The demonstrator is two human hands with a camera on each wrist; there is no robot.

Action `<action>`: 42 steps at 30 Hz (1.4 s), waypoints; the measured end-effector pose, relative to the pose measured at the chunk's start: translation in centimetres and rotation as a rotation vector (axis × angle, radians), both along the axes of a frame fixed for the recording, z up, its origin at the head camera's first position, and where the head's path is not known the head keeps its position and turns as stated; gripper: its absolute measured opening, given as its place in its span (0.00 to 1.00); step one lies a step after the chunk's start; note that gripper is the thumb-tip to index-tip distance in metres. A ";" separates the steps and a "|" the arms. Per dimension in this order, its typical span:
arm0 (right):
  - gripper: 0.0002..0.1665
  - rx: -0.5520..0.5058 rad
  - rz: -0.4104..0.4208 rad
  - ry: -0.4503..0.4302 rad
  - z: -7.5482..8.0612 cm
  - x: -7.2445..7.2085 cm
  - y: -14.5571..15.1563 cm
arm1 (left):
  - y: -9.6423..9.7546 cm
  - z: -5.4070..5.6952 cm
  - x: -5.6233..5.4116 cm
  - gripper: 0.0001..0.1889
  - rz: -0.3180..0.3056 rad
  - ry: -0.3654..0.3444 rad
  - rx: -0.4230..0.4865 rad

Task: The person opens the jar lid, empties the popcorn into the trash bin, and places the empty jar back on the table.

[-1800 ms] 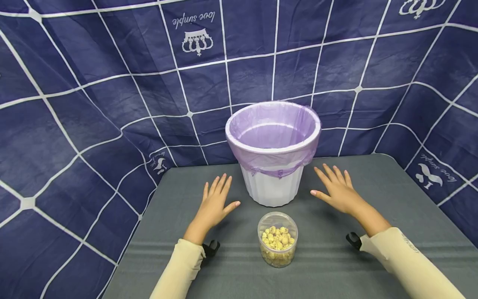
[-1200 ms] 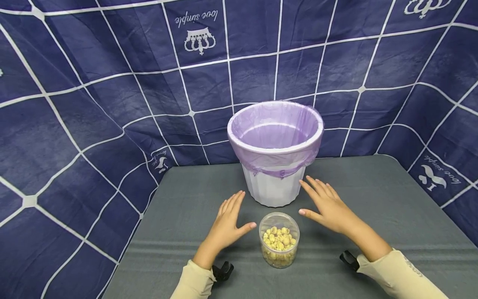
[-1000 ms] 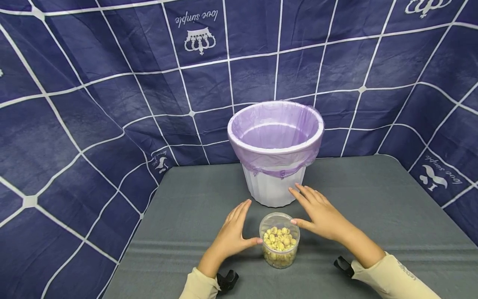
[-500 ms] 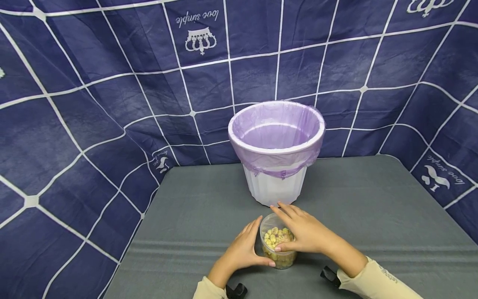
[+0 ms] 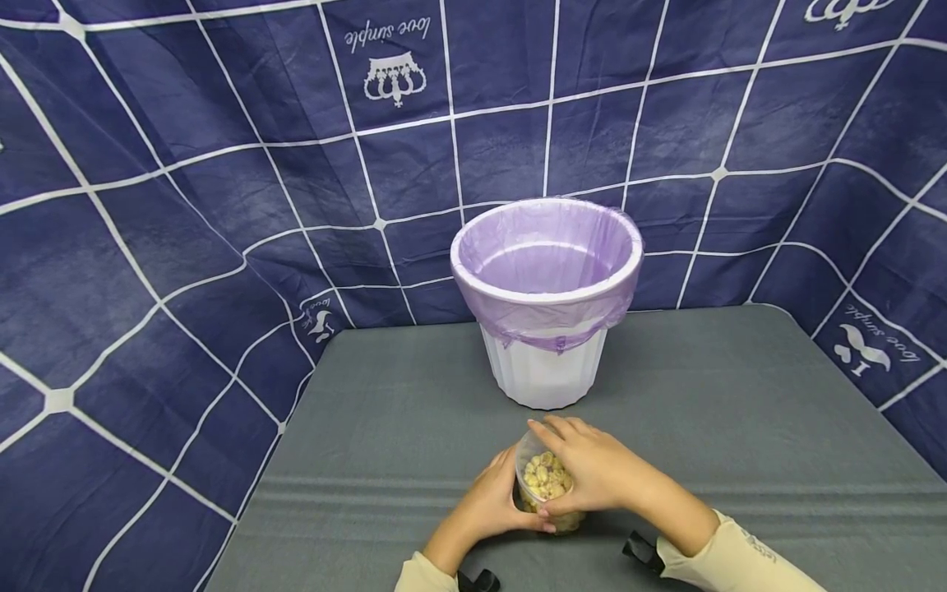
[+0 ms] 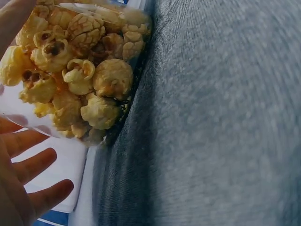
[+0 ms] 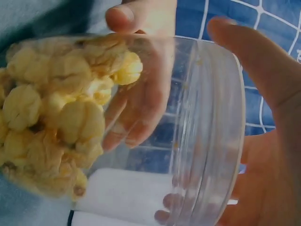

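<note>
Grip: engaged on both flanks. The left hand (image 5: pixel 482 508) curls round the left side of the clear jar (image 7: pixel 207 132); the right hand (image 5: pixel 601 470) holds its right side near the rim, thumbs toward the wearer. Popcorn (image 6: pixel 80 70) lies low between the hands. Beyond the grip stands a white bin (image 5: pixel 543 370).

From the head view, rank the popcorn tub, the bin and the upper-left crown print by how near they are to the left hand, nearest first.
Nearest to the left hand:
1. Popcorn tub: immediately to its right.
2. Bin: beyond the tub, farther back.
3. Crown print: farthest, high up and left of the bin.
</note>
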State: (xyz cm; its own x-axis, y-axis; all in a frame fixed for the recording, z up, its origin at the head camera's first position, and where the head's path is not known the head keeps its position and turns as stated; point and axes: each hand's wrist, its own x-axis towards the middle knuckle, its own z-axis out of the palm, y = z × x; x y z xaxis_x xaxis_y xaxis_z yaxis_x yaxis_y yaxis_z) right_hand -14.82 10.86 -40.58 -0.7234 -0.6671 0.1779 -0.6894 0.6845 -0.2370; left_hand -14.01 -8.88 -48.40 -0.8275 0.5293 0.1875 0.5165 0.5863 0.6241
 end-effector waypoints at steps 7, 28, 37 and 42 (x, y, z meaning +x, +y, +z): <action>0.56 -0.085 -0.015 0.073 0.1 0.1 0.2 | 0.3 -0.1 -0.3 0.55 0.032 0.022 0.143; 0.62 -0.371 0.075 0.247 -1.3 -0.3 1.6 | -0.4 3.1 -1.4 0.56 0.093 0.407 0.046; 0.60 -0.338 0.236 0.286 -1.4 -0.3 1.4 | -1.1 2.9 -1.5 0.55 0.008 0.293 0.064; 0.61 -0.319 0.292 0.242 -1.1 -0.4 1.6 | -1.1 3.0 -1.5 0.55 -0.006 0.271 0.054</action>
